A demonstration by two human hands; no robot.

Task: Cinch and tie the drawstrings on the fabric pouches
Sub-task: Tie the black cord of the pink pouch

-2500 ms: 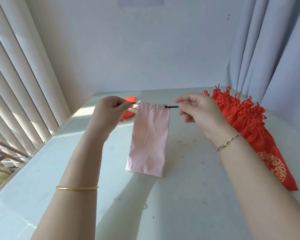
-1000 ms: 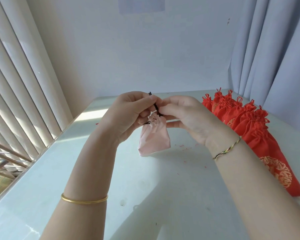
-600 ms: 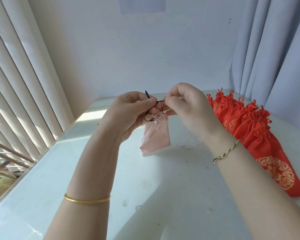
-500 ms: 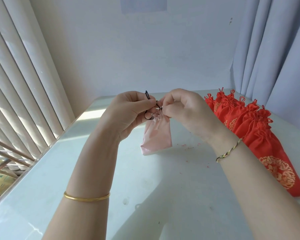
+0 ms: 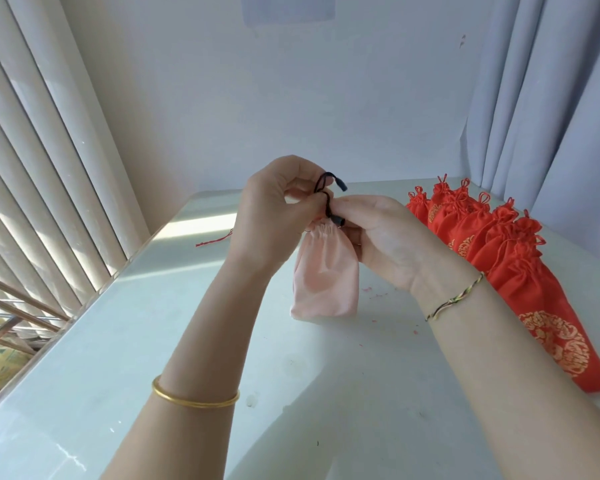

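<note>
A: Left grip: fingers curled, pinching the black drawstring where it crosses. Right grip: pinching the cord's lower end beside the gathered neck.
B: Pink pouch?
A: Hangs from the cord, its lower edge seemingly on the surface. Probably light, limp and slippery. Hold it by the cord, near the neck.

L wrist w/ plain gold bangle, R wrist w/ thin braided yellow-dark thread bracelet, forearms bare.
</note>
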